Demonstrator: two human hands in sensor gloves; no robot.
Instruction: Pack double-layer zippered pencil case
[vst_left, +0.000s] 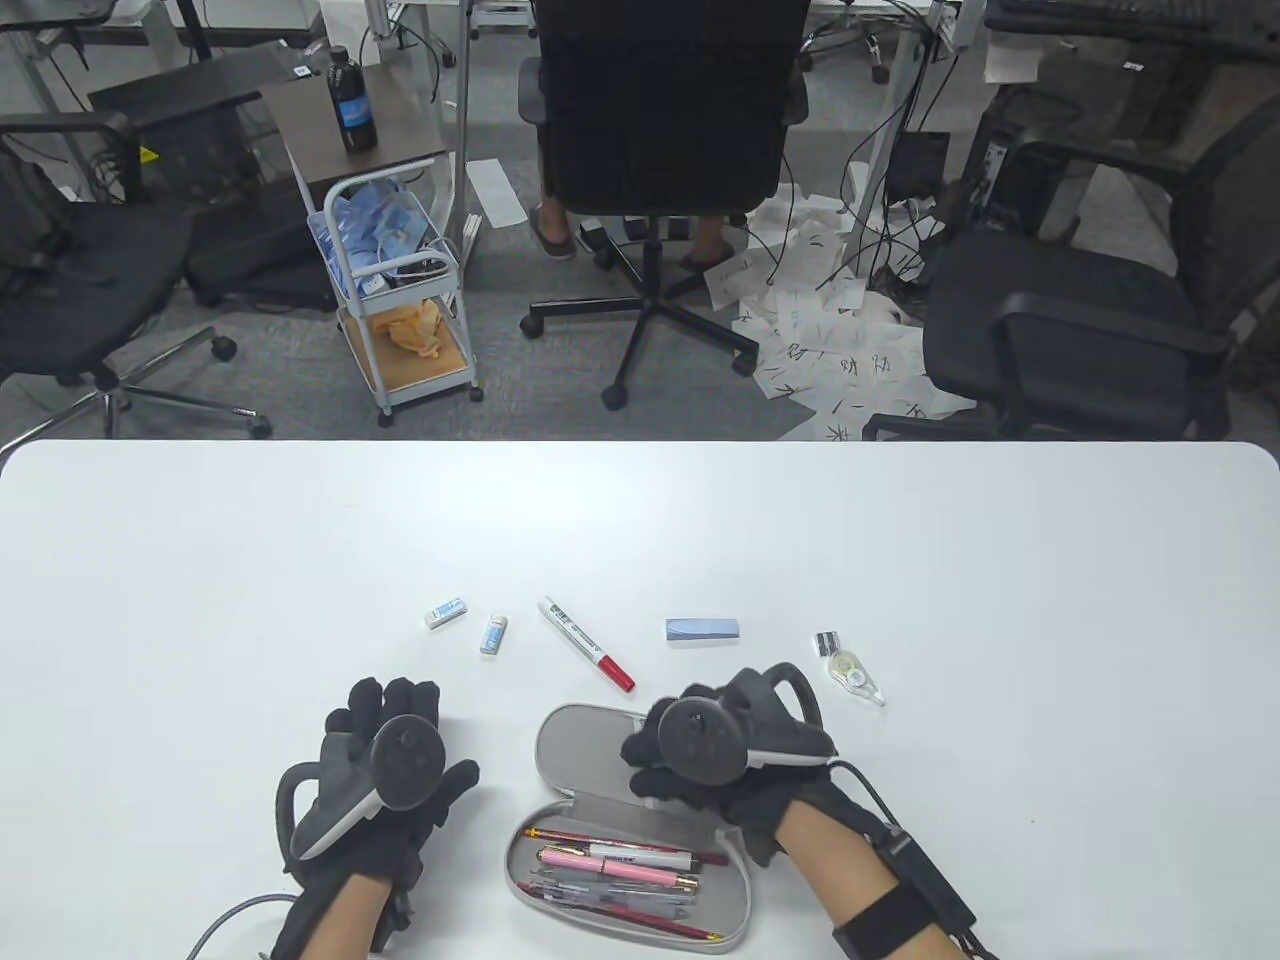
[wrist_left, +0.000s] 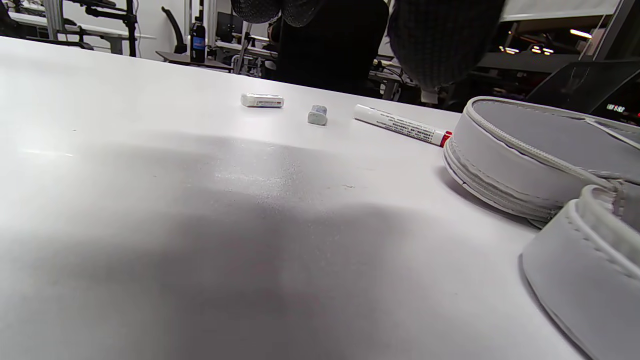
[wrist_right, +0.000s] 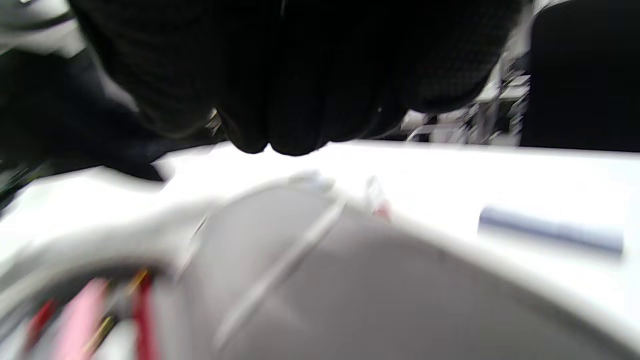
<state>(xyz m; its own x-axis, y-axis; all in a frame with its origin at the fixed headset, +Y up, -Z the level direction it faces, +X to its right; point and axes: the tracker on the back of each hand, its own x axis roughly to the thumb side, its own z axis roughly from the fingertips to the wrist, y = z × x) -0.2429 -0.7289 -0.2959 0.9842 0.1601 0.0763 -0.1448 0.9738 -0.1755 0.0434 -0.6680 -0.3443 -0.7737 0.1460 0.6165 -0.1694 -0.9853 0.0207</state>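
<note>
We see the left hand (vst_left: 385, 775) at 9 o'clock of the pencil case (vst_left: 628, 890), fingers spread, holding nothing. The case looks light, soft-walled; we'd grip its zipper rim. The right hand (vst_left: 715, 750) seems curled over the lid; grip unclear

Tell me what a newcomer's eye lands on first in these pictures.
The open grey oval zippered pencil case at the table's near edge draws the eye first, its lower tray full of pink and red pens and pencils. The black-gloved right hand sits over its raised lid, while the gloved left hand lies to the case's left. Behind them a white marker with a red cap lies loose on the white table.
</note>
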